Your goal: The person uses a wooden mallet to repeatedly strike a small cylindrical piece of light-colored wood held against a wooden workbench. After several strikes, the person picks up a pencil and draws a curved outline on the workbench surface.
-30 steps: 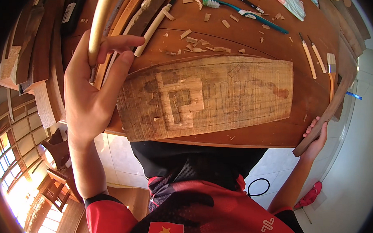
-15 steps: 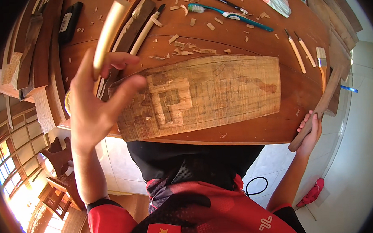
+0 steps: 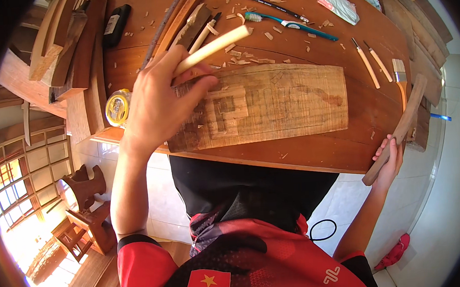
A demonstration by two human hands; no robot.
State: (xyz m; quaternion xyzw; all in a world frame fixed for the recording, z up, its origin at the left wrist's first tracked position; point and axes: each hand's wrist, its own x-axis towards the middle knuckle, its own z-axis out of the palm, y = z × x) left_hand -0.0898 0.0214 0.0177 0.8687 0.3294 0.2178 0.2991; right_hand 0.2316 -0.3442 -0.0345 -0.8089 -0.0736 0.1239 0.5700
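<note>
My left hand (image 3: 156, 95) is raised above the left end of a carved wooden board (image 3: 291, 105), its fingers closed round a chisel with a pale round wooden handle (image 3: 219, 47). The handle points up and right; the blade end is hidden behind the hand. Shallow square recesses are cut into the board's left half, and faint drawn lines run over the rest. At the table's right edge my right hand (image 3: 390, 157) grips the lower end of a brown wooden stick (image 3: 405, 122), which slants up and right, away from the board.
Wood chips, a pencil (image 3: 266, 5), a toothbrush (image 3: 292, 25) and two thin carving tools (image 3: 366, 64) lie on the table (image 3: 315, 151). A flat brush (image 3: 400, 80) is beside the stick. Wood offcuts (image 3: 77, 63) and a tape measure (image 3: 117, 108) sit at the left.
My left hand has moved right, and the chisel handle has tipped from near upright toward the right. The view has shifted slightly; my right hand still grips the stick.
</note>
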